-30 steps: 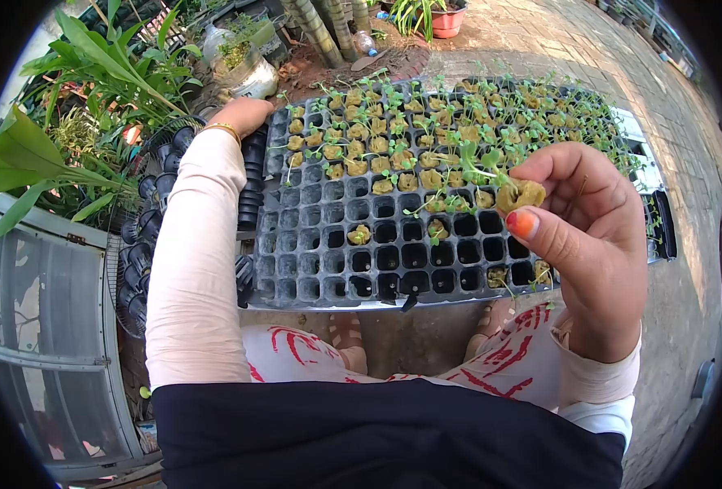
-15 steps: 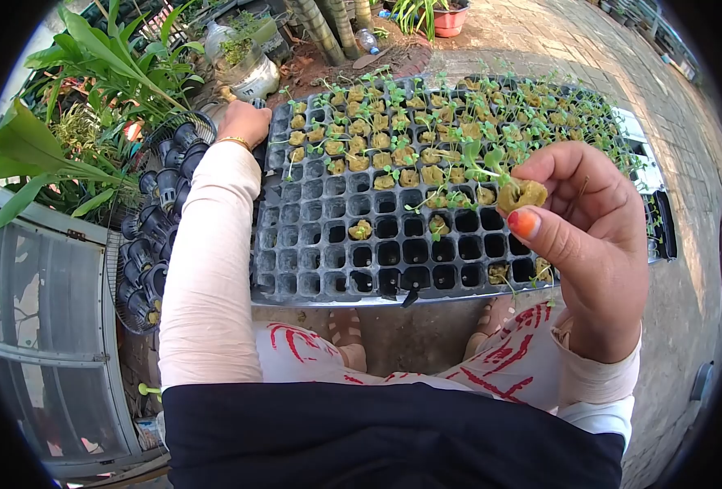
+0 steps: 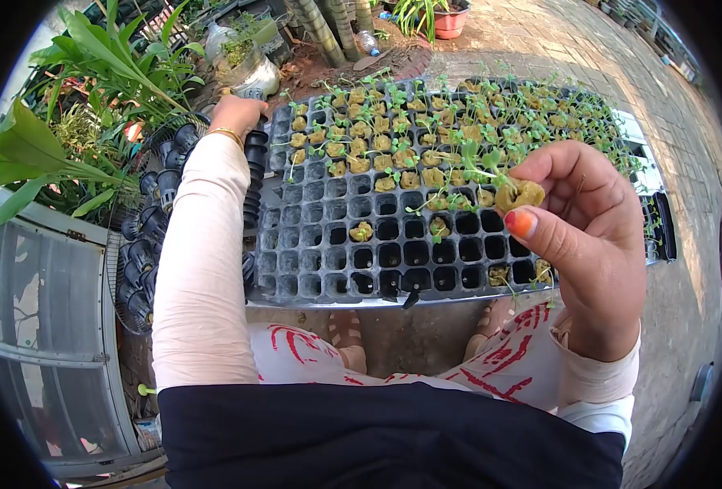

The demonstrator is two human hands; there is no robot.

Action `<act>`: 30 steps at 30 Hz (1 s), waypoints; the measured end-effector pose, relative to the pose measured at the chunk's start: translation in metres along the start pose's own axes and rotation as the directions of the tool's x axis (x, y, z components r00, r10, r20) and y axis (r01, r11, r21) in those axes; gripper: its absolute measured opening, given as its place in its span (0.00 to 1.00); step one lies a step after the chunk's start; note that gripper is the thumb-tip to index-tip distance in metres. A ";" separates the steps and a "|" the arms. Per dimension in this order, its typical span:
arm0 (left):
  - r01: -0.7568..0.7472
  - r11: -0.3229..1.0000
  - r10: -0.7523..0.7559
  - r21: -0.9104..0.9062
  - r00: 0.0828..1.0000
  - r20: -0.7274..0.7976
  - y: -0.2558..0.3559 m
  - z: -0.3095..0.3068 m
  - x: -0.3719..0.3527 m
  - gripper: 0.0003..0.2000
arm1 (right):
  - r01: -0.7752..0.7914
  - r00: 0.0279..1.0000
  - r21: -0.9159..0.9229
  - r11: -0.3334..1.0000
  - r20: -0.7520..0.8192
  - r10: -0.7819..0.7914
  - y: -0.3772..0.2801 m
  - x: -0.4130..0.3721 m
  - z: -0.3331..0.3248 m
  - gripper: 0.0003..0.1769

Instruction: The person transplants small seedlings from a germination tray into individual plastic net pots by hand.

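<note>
Between the thumb and fingers of my right hand (image 3: 585, 204), a brown plug with a green seedling (image 3: 520, 194) is pinched above the right part of the black seedling tray (image 3: 312, 216). Several plugs with sprouts fill the tray's back and right cells, and many front-left cells hold no plug. At the tray's back-left corner, my left hand (image 3: 239, 114) is closed round the top of a black net pot (image 3: 253, 95). A stack of black net pots (image 3: 254, 167) runs down beside the tray, partly behind my left forearm.
A wire basket of black net pots (image 3: 145, 257) lies left of my left forearm. Leafy plants (image 3: 92, 73) and a glazed metal frame (image 3: 47, 326) are at the left. Behind the tray are tree trunks (image 3: 316, 28) and a red pot (image 3: 451, 20).
My left hand has shifted slightly left and toward me, and a black net pot now shows at it. More of the pot stack is uncovered. My right hand is nearly still.
</note>
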State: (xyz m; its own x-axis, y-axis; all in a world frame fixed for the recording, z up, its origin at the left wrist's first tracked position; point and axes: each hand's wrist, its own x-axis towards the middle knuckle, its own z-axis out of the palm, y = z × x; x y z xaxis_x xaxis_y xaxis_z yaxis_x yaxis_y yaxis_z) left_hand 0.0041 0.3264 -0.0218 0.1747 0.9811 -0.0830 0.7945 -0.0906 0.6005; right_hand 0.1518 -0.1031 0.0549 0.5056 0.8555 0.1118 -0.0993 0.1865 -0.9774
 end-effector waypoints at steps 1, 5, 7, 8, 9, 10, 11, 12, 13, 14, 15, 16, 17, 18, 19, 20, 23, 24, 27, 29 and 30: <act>-0.001 1.000 0.001 0.000 1.000 -0.001 -0.001 0.000 0.000 0.25 | -0.001 1.000 0.002 1.000 0.000 0.001 0.000 0.000 0.000 0.16; -0.121 0.989 0.116 -0.085 0.991 -0.064 -0.004 -0.001 0.003 0.24 | 0.013 1.000 -0.027 1.000 -0.001 -0.013 0.002 0.002 0.000 0.16; -0.142 0.983 0.135 -0.121 0.989 -0.063 -0.006 0.000 0.005 0.24 | 0.003 1.000 -0.018 1.000 0.007 -0.003 0.002 0.002 0.001 0.17; -0.203 0.969 0.193 -0.137 0.977 -0.086 -0.007 0.001 0.006 0.24 | 0.003 1.000 -0.019 1.000 0.008 -0.003 0.001 0.002 0.001 0.17; -0.265 0.952 0.250 -0.152 0.962 -0.111 -0.008 0.001 0.007 0.25 | 0.002 1.000 -0.022 1.000 0.005 -0.002 0.001 0.003 0.001 0.17; -0.265 0.952 0.249 -0.153 0.962 -0.113 -0.003 0.000 -0.002 0.25 | 0.001 1.000 -0.025 1.000 0.003 -0.001 0.000 0.003 0.002 0.17; -0.291 0.951 0.267 -0.106 0.943 -0.198 0.007 -0.002 -0.020 0.24 | 0.002 1.000 -0.025 1.000 0.005 -0.002 0.001 0.003 0.002 0.17; -0.313 0.948 0.286 -0.056 0.916 -0.280 0.012 -0.004 -0.029 0.24 | 0.002 1.000 -0.023 1.000 0.004 -0.002 0.001 0.004 0.002 0.17; -0.312 0.949 0.284 -0.056 0.916 -0.283 0.008 -0.005 -0.023 0.24 | 0.003 1.000 -0.021 1.000 0.003 -0.003 0.002 0.004 0.002 0.16; -0.309 0.950 0.289 -0.054 0.930 -0.227 0.003 -0.006 -0.014 0.25 | 0.005 1.000 -0.020 1.000 0.006 -0.005 0.002 0.004 0.003 0.16; -0.307 0.950 0.294 -0.052 0.941 -0.168 -0.001 -0.006 -0.006 0.27 | 0.014 1.000 -0.023 1.000 0.001 -0.014 0.002 0.004 0.003 0.16; -0.308 0.950 0.295 -0.052 0.940 -0.171 -0.001 -0.008 -0.007 0.27 | 0.024 1.000 -0.027 0.999 -0.004 -0.024 0.002 0.004 0.003 0.16; -0.333 0.943 0.324 -0.009 0.922 -0.213 -0.001 -0.009 -0.009 0.29 | 0.026 1.000 -0.027 0.999 -0.003 -0.026 0.002 0.004 0.004 0.16; -0.356 0.934 0.353 0.035 0.901 -0.254 -0.001 -0.011 -0.011 0.30 | 0.035 0.999 -0.023 0.999 0.005 -0.035 0.002 0.005 0.004 0.16; -0.356 0.934 0.352 0.035 0.900 -0.257 0.002 -0.014 -0.017 0.30 | 0.045 0.999 -0.019 0.999 0.014 -0.044 0.003 0.005 0.004 0.16; -0.408 0.913 0.386 -0.016 0.875 -0.292 0.005 -0.015 -0.022 0.27 | 0.047 0.999 -0.019 0.999 0.017 -0.046 0.005 0.006 0.004 0.16; -0.530 0.815 0.459 -0.235 0.838 -0.295 0.029 -0.029 -0.064 0.26 | 0.094 0.995 -0.040 0.995 0.026 -0.093 0.008 0.010 0.003 0.15; -0.571 0.716 0.506 -0.402 0.821 -0.265 0.040 -0.036 -0.089 0.27 | 0.109 0.994 -0.067 0.992 0.015 -0.109 0.008 0.010 0.003 0.15; -0.639 0.537 0.649 -0.550 0.730 -0.214 0.059 -0.049 -0.173 0.23 | 0.150 0.989 -0.121 0.981 -0.001 -0.151 0.009 0.013 0.002 0.15; -0.663 0.456 0.717 -0.593 0.669 -0.196 0.056 -0.049 -0.220 0.22 | 0.176 0.984 -0.147 0.973 -0.005 -0.179 0.011 0.014 0.004 0.15; -0.652 0.413 0.738 -0.637 0.649 -0.186 0.053 -0.046 -0.240 0.22 | 0.218 0.974 -0.176 0.960 -0.017 -0.225 0.013 0.014 0.005 0.14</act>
State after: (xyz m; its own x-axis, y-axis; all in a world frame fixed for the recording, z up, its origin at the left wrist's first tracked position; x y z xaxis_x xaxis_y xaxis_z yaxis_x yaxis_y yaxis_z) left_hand -0.0219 0.0942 0.0662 0.5913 0.6017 0.5370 -0.1562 -0.5679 0.8082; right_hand 0.1538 -0.0866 0.0450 0.5291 0.7836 0.3257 0.1659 0.2808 -0.9453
